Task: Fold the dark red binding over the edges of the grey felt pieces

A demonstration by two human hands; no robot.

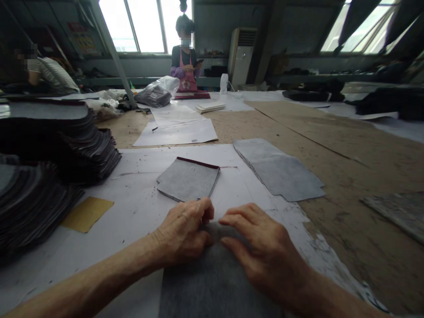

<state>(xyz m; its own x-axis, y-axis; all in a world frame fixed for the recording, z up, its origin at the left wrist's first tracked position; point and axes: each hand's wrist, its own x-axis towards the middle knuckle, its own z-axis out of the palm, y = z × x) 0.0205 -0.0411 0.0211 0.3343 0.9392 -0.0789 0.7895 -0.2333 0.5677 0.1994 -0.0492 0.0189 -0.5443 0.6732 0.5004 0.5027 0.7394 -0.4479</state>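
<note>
Bare forearms [114, 270], slim left hand [185, 229], ungloved right hand [265, 243]

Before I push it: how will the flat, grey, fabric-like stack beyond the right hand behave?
The flat, grey, fabric-like stack may shear, since layered edges show along its left side. Probably somewhat floppy if lifted: the layers look thin. Tipping seems unlikely, as it lies low and flat.

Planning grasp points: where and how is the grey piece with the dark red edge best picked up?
Probably the right edge of the grey piece, near its dark red strip, coming from the right: thumb on top, fingertips under. It lies flat, that edge sits apart from the larger grey sheets, and the left hand is in front of its near edge.
</note>
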